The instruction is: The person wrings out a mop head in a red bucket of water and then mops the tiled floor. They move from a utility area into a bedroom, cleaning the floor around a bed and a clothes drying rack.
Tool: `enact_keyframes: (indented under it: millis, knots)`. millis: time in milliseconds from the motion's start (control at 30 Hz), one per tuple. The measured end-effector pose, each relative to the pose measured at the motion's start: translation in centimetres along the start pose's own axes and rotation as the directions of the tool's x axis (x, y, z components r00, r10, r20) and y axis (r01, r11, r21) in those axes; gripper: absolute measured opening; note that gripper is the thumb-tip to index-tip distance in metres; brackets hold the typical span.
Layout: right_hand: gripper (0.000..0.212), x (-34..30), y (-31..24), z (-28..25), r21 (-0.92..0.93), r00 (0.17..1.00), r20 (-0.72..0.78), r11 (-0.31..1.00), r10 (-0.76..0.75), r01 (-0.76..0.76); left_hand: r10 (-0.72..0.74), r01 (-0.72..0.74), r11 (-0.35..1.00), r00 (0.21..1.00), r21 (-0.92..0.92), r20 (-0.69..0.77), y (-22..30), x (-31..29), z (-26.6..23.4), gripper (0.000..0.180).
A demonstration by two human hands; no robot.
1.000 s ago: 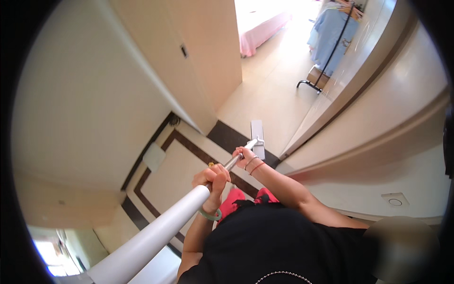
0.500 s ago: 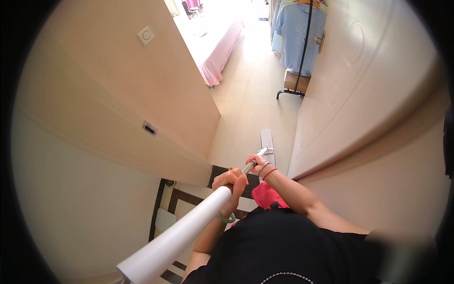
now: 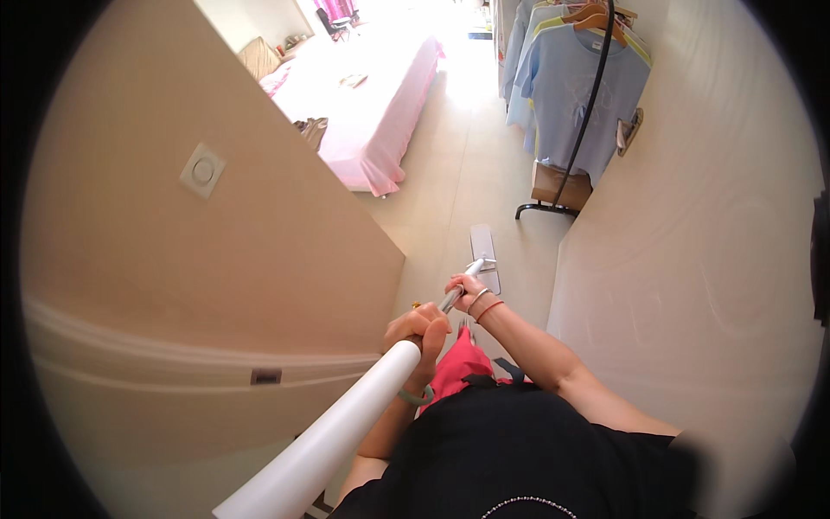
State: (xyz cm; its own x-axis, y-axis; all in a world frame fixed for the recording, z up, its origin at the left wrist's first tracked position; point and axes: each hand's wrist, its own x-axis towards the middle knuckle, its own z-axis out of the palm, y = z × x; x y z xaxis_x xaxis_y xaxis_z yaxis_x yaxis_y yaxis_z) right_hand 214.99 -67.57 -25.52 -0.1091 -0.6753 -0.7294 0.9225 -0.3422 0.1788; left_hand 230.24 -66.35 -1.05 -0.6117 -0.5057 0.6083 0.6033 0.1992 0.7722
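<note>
A flat mop with a long white and silver handle (image 3: 333, 428) runs from the lower left of the view to the floor ahead. Its flat rectangular head (image 3: 482, 244) rests on the tiles. My left hand (image 3: 417, 331), with a pale green bangle at the wrist, is closed round the upper handle, just below the thick white section. Further down, my right hand (image 3: 465, 291) grips the silver part of the pole; a silver bracelet and a red band circle that wrist. The fingertips of both hands are partly hidden behind the pole.
A wall with a light switch (image 3: 203, 171) ends in a corner at left. An open white door (image 3: 683, 285) stands at right. Beyond are a bed with a pink cover (image 3: 380, 160) and a black clothes rack (image 3: 545, 208) hung with blue shirts (image 3: 584, 95). Pale tiled floor (image 3: 432, 195) runs between.
I have moved forward through the doorway, so the bed, rack and switch look nearer. Both hands keep their grip, and the mop head has advanced over the floor with me.
</note>
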Motion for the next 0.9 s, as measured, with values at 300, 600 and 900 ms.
enact_keyframes:
  millis: [300, 600, 900]
  knots:
    - [0.017, 11.7, -13.9, 16.6, -0.032, 0.996, 0.075, 0.998, 0.054, -0.051, -0.023, 0.023, 1.0, 0.995, 0.0, 0.1, -14.8, 20.0, -2.6, 0.031]
    - [0.011, 22.3, -29.2, 31.3, -0.041, 0.992, 0.067, 0.993, -0.104, 0.107, -0.042, 0.051, 0.996, 0.992, -0.074, 0.12, -30.6, 38.2, -2.9, 0.029]
    - [0.012, 35.5, -44.9, 45.1, -0.156, 0.997, 0.08, 0.988, -0.002, 0.015, -0.036, 0.038, 0.999, 0.997, -0.025, 0.066, -47.3, 55.9, -3.1, 0.03]
